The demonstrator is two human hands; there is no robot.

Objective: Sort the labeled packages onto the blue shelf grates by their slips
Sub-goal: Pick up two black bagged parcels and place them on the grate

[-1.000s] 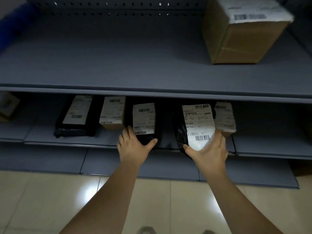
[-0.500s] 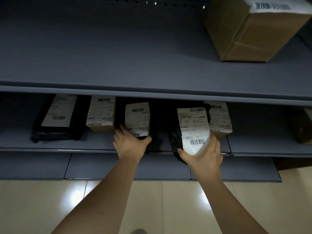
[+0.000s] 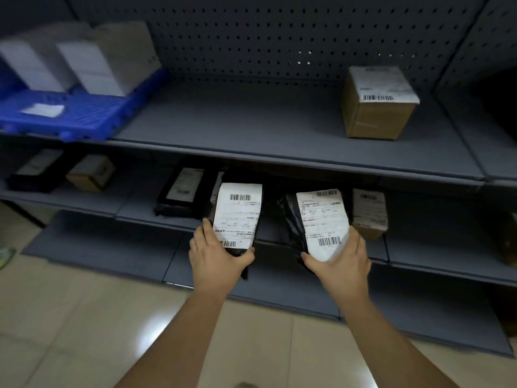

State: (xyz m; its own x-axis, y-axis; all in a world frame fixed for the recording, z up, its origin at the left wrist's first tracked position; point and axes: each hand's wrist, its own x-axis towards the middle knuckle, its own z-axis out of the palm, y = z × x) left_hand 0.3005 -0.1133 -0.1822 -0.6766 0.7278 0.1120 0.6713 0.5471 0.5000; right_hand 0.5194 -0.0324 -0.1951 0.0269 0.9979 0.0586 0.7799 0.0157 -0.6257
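Since the earlier frame both pouches have been drawn forward from under the upper shelf [image 3: 279, 155], and the view has lifted enough to show the blue grate [image 3: 70, 113]. The left hand [image 3: 216, 259] has its grip clamped on the bottom end of the left pouch [image 3: 237, 214] — thumb on one edge, fingers on the other. The right hand [image 3: 340, 264] is clamped the same way on the right pouch [image 3: 291, 222]. Both pouches are well below the blue grate and off to its right, slips [image 3: 321, 217] facing up.

The weak point, as I judge it, is that each pouch is held by its lower end only. The black film looks slick and the right one is crumpled, so a quick swing toward the grate could let one slide out onto the floor [image 3: 84, 317]. The shelf carrying the grate has its lip just above the pouches, and a straight lift risks snagging a top edge. The grate already bears white boxes [image 3: 89, 68], blurred here — a careless set-down could knock them. With two slips in play, swapping destinations is easy too
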